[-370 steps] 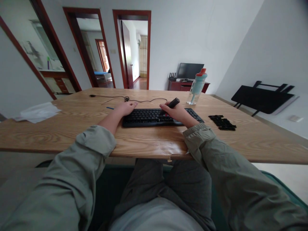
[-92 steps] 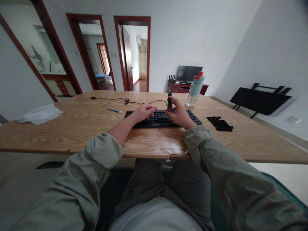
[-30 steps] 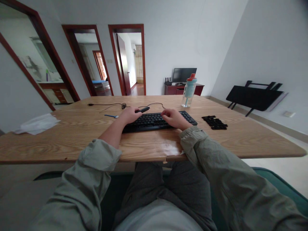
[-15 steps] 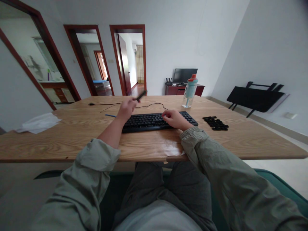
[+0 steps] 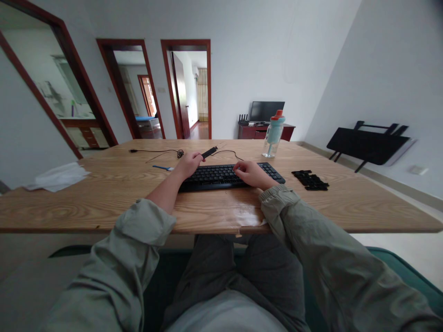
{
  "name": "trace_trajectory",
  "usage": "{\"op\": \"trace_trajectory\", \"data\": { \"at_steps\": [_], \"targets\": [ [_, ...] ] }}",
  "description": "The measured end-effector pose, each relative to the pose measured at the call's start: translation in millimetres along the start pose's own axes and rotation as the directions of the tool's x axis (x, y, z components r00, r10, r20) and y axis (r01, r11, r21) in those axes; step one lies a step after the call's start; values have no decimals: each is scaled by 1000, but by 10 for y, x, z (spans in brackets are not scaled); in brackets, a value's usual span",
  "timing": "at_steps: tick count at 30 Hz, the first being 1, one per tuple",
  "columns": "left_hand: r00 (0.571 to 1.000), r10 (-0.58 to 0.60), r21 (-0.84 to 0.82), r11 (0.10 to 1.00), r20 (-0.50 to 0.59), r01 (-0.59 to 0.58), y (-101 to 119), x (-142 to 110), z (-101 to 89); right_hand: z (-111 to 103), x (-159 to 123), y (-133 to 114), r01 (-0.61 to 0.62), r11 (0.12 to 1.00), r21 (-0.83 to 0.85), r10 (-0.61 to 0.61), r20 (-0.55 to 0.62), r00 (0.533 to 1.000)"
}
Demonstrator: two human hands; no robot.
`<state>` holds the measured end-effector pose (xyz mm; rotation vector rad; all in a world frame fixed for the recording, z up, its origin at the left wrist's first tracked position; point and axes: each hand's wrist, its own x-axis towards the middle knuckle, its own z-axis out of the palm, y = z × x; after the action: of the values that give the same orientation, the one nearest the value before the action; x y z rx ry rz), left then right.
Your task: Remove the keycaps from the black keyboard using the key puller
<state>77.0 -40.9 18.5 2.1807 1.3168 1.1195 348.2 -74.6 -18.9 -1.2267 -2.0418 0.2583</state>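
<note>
A black keyboard (image 5: pixel 214 174) lies on the wooden table in front of me. My left hand (image 5: pixel 189 165) is over its left end, closed around a slim black brush-like tool (image 5: pixel 209 152) that points up and to the right. Resting on the right part of the keys is my right hand (image 5: pixel 252 172), its fingers curled together; whether anything is between them is hidden. Several small black pieces that look like keycaps (image 5: pixel 310 180) lie grouped right of the keyboard. Left of the keyboard is a thin blue stick (image 5: pixel 161 167) with a pale end, partly behind my left hand.
A cable (image 5: pixel 155 151) runs behind the keyboard. Behind its right end stands a clear bottle (image 5: pixel 273 138) with a red and teal lid. White tissue (image 5: pixel 60 176) lies at the table's left. A folded black table (image 5: pixel 370 143) leans by the right wall.
My left hand has come down and right with the black brush-like tool, nearer the keyboard. The right hand has stayed on the keys. The view has shifted slightly.
</note>
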Motion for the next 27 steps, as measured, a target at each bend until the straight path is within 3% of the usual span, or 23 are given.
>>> {"op": "trace_trajectory", "data": {
  "at_steps": [6, 11, 27],
  "targets": [
    [999, 25, 90, 996, 32, -28, -17, 0, 14, -12, -6, -27, -18, 1000, 6, 18, -7, 1000],
    [996, 57, 150, 986, 68, -67, -33, 4, 51, -32, -38, -89, -49, 993, 107, 52, -25, 998],
    [984, 101, 163, 979, 146, -125, 45, -36, 97, -20, -51, -90, -26, 984, 178, 31, -24, 999]
  ]
}}
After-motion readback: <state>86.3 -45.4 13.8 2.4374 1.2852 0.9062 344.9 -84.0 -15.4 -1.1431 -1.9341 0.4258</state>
